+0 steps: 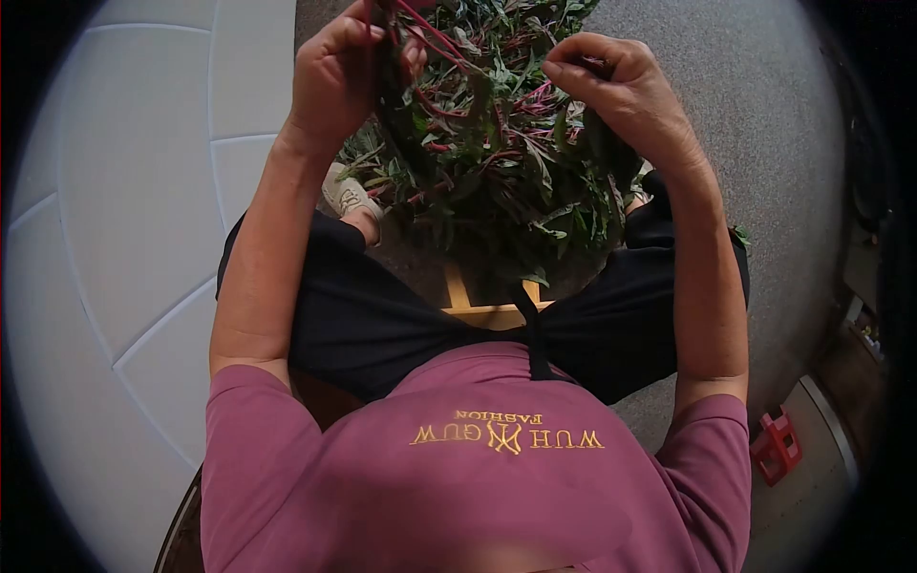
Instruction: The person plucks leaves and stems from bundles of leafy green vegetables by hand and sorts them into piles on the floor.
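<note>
Near the top of the head view, my left hand [334, 81] is closed around red-stemmed leafy greens [435, 40], whose stems and dark leaves hang down beside the fingers. My right hand [621, 95] is raised on the other side, its thumb and index finger pinched together. Whatever is in that pinch is too small or too hidden to name. Below and between both hands lies a large heap of the same greens [506, 191], with green and purplish leaves and magenta stems.
The heap lies on grey ground [755, 191] between my legs. A light shoe [351, 196] shows beside it. Yellow wooden slats [487, 315] are between my thighs. Pale tiles or panels [134, 181] cover the left side; a red plastic object [777, 446] is at lower right.
</note>
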Tool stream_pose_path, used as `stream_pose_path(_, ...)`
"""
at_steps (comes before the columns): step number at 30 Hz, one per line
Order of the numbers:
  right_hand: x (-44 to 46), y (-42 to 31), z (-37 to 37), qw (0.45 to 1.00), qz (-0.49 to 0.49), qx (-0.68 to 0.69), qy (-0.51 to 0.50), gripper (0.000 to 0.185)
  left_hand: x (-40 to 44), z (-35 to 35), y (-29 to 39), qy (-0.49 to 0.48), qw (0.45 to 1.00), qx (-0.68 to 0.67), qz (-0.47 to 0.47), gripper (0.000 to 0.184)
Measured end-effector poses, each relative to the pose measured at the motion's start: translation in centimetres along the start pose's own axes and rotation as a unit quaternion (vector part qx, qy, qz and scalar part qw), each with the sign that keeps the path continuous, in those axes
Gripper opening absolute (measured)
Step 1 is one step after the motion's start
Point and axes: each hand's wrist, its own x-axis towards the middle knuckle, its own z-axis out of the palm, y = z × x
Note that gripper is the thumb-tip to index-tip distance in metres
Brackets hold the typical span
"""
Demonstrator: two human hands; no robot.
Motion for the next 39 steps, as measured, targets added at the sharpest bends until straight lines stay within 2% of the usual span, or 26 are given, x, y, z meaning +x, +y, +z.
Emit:
stream_pose_path(3,0.5,-0.1,0.8,0.998,-0.005,0.056,-0.002,0.026,0.6,1.7,-0.8,-0.077,0.995,0.062,-0.021,0.058)
stream_pose_path(7,1.1,-0.2,1.9,0.997,-0.033,0.074,-0.009,0.026,1.0,1.9,-1.6,-0.098,0.990,0.093,-0.039,0.058)
stream_pose_path(9,1.2,-0.6,2.3,0.991,-0.029,0.128,-0.033,0.025,1.0,2.3,-1.9,-0.008,0.980,0.184,-0.081,0.038)
stream_pose_path(10,1.3,-0.6,2.4,0.988,-0.015,0.142,-0.050,0.025,1.0,2.6,-2.2,-0.008,0.981,0.173,-0.083,0.048)
stream_pose_path(11,1.2,-0.7,2.3,0.989,-0.013,0.142,-0.048,0.025,1.0,3.0,-2.4,-0.011,0.981,0.173,-0.083,0.048)
stream_pose_path(14,1.2,-0.9,1.8,0.997,-0.023,0.067,-0.034,0.019,1.1,3.2,-2.3,0.027,0.977,0.185,-0.102,0.045)
stream_pose_path(16,1.2,0.0,1.5,0.979,-0.112,-0.161,0.056,0.015,1.1,2.5,-2.3,0.028,0.975,0.182,-0.122,0.049)
stream_pose_path(17,1.2,0.3,1.3,0.979,-0.111,-0.161,0.055,0.015,1.0,2.3,-2.2,0.029,0.975,0.181,-0.124,0.049)
stream_pose_path(19,1.1,0.8,0.8,0.943,-0.142,-0.288,0.091,0.014,0.9,2.2,-1.9,-0.022,0.964,0.184,-0.193,0.045)
stream_pose_path(24,1.1,2.0,0.7,0.926,-0.141,-0.340,0.088,0.011,0.8,1.9,-2.2,-0.017,0.965,0.153,-0.211,0.039)
stream_pose_path(26,1.2,2.1,0.0,0.903,-0.171,-0.374,0.123,0.014,0.6,1.8,-1.8,-0.003,0.968,0.143,-0.205,0.038)
stream_pose_path(29,1.2,2.7,-0.4,0.930,-0.133,-0.323,0.117,0.015,0.1,1.2,-1.0,-0.062,0.974,0.087,-0.197,0.029)
stream_pose_path(32,1.1,3.4,-0.6,0.961,-0.078,-0.243,0.104,0.017,-0.4,-0.3,-0.8,-0.035,0.988,0.051,-0.141,0.030)
stream_pose_path(34,1.0,3.8,-0.8,0.978,-0.040,-0.180,0.093,0.018,-0.6,-1.3,-1.1,0.039,0.992,0.075,-0.090,0.027)
stream_pose_path(36,1.0,3.7,-0.8,0.989,0.002,-0.120,0.085,0.019,-0.6,-1.9,-0.6,0.008,0.996,0.049,-0.074,0.025)
stream_pose_path(38,0.9,2.8,-0.6,0.988,0.018,-0.141,0.064,0.023,-0.7,-1.6,-0.2,0.019,0.997,-0.040,-0.063,0.023)
stream_pose_path(39,1.0,2.0,-0.8,0.989,0.037,-0.135,0.040,0.023,-0.4,-2.3,-0.2,0.024,0.997,-0.030,-0.072,0.021)
